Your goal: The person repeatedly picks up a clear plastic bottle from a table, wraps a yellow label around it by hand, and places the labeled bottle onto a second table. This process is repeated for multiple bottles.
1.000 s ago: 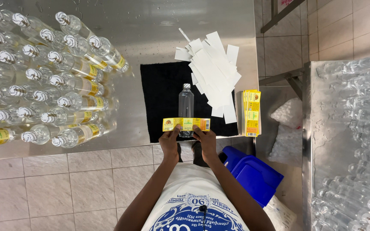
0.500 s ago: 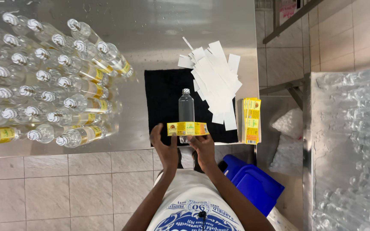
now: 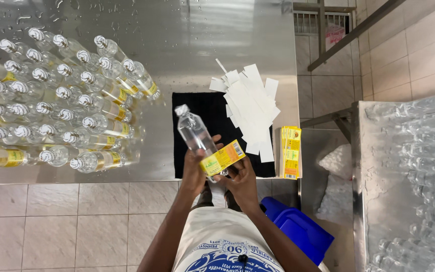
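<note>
The left hand (image 3: 193, 174) grips a clear bottle (image 3: 193, 132), tilted cap-up and away, while the right hand (image 3: 242, 182) presses a yellow label (image 3: 222, 157) round its lower part (just at the grip). Beyond the grip lies a black mat (image 3: 200, 108); white strips (image 3: 247, 103) lie right of it, labelled bottles (image 3: 66, 106) left.

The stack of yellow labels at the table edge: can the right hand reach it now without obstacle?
Probably yes. The stack of yellow labels lies uncovered just beside the right hand, though that hand is busy on the bottle.

Labelled bottles (image 3: 71, 116) crowd the steel table (image 3: 202, 40); blue bin (image 3: 298, 229) below.
</note>
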